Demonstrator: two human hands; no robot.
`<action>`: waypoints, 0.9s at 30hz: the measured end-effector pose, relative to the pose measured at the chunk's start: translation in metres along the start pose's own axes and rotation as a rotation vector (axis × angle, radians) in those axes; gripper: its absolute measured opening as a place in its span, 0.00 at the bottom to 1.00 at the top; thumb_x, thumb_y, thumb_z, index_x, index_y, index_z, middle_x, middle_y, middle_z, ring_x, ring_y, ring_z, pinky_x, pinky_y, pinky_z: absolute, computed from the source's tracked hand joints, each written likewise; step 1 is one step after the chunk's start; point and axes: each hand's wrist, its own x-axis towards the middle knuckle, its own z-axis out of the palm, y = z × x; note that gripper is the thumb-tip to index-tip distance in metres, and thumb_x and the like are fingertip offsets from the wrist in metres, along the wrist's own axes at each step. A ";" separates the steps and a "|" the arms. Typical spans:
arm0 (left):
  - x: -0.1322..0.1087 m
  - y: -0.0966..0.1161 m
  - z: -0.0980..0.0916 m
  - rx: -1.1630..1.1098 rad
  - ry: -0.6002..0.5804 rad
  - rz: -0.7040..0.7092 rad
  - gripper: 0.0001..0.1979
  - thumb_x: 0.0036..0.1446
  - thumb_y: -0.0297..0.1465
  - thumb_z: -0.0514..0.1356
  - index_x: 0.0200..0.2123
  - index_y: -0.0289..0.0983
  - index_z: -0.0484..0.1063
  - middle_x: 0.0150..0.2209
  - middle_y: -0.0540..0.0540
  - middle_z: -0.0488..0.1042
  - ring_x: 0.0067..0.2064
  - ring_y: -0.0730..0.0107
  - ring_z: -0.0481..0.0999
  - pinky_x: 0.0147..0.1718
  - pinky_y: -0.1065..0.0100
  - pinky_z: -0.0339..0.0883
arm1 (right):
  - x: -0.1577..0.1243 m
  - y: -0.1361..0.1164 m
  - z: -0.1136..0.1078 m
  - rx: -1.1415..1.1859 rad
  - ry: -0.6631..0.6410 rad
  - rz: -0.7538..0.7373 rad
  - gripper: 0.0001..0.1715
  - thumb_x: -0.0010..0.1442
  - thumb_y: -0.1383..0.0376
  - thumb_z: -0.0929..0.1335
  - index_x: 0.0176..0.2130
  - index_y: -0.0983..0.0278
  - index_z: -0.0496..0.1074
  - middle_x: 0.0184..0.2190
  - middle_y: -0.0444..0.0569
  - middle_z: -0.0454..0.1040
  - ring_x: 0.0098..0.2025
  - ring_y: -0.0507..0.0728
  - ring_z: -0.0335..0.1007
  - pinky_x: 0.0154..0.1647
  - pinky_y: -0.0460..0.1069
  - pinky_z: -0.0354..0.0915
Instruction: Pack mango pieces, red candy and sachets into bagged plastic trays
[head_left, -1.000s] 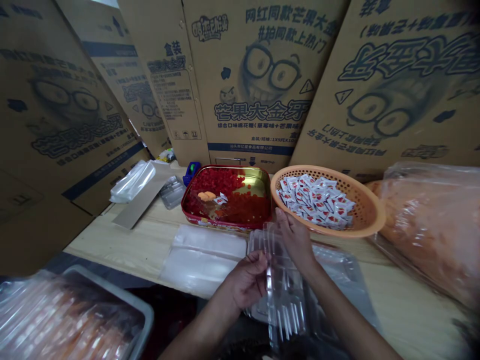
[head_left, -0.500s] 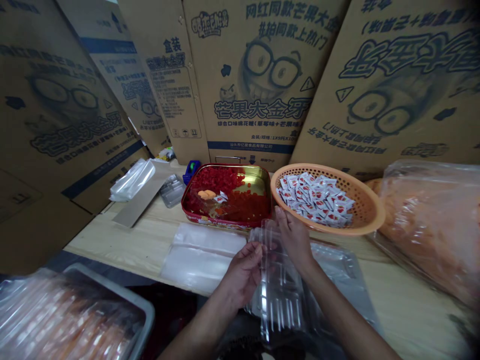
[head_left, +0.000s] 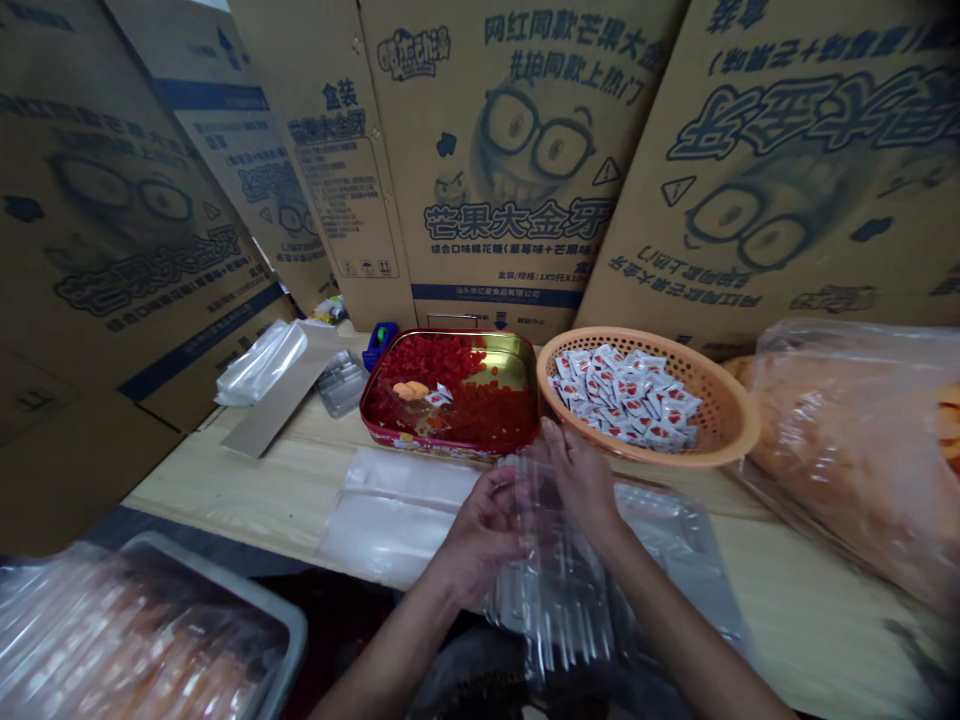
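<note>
A clear plastic tray [head_left: 566, 600] with moulded compartments hangs between my hands, tilted over the table's front edge. My left hand [head_left: 480, 535] grips its left side, fingers curled at the edge. My right hand [head_left: 583, 482] holds its upper right side, close to the rim of the orange basket; some of its fingers are hidden behind the plastic. Below and to the right lie more clear plastic trays [head_left: 667, 530]. To the left of my left hand rest flat clear plastic bags [head_left: 405, 500].
Behind my hands stand a red tin [head_left: 450, 447] of small red pieces and an orange basket [head_left: 739, 425] of white sachets. A large bag of orange items [head_left: 847, 450] sits right. Cardboard boxes [head_left: 517, 250] wall the back. A grey bin [head_left: 289, 600] stands lower left.
My left hand's fingers have shifted and spread a little along the tray's edge. The tray has turned slightly, its lower end moving to the right. The whole view has shifted slightly.
</note>
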 end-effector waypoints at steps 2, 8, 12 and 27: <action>0.001 -0.002 -0.002 0.052 0.073 0.008 0.34 0.28 0.18 0.67 0.42 0.40 0.62 0.45 0.44 0.71 0.33 0.66 0.75 0.30 0.65 0.69 | -0.001 0.001 0.001 -0.061 0.000 -0.040 0.30 0.63 0.48 0.50 0.27 0.63 0.65 0.26 0.51 0.72 0.29 0.57 0.67 0.31 0.49 0.57; 0.001 -0.017 -0.021 0.251 0.288 0.055 0.35 0.37 0.26 0.66 0.49 0.45 0.55 0.43 0.46 0.68 0.32 0.68 0.74 0.28 0.67 0.67 | 0.004 0.013 0.000 -0.239 0.054 -0.107 0.31 0.64 0.50 0.48 0.24 0.63 0.62 0.24 0.52 0.69 0.30 0.57 0.64 0.33 0.51 0.56; 0.005 -0.025 -0.031 0.577 0.377 0.196 0.28 0.40 0.26 0.64 0.48 0.43 0.63 0.45 0.46 0.66 0.35 0.70 0.69 0.34 0.68 0.64 | 0.005 0.017 -0.001 -0.079 0.071 -0.075 0.28 0.63 0.48 0.51 0.23 0.62 0.59 0.23 0.47 0.65 0.28 0.55 0.60 0.31 0.49 0.54; 0.030 -0.045 -0.012 1.048 0.319 0.284 0.21 0.43 0.24 0.60 0.44 0.40 0.69 0.64 0.40 0.47 0.65 0.57 0.36 0.59 0.55 0.22 | 0.000 0.047 -0.093 -0.386 -0.285 0.092 0.26 0.59 0.50 0.57 0.21 0.63 0.66 0.19 0.49 0.70 0.21 0.55 0.64 0.23 0.47 0.51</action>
